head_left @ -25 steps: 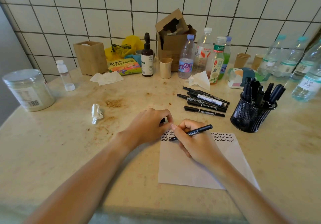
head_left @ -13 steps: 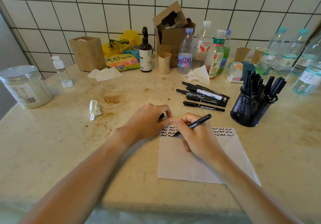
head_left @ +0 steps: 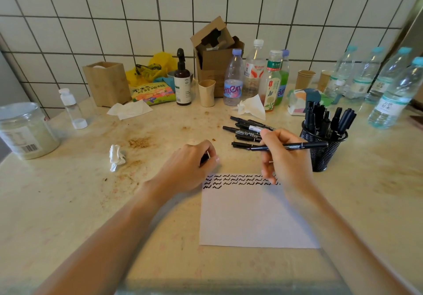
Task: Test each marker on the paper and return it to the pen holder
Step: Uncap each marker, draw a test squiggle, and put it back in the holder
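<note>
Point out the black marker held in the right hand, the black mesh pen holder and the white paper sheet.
black marker (head_left: 290, 146), head view, mid barrel.
black mesh pen holder (head_left: 325, 155), head view, front wall.
white paper sheet (head_left: 251, 219), head view, blank middle.

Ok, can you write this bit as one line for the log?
right hand: holds marker, lifted off paper | left hand: closed on cap | mesh pen holder: beside right hand
</note>
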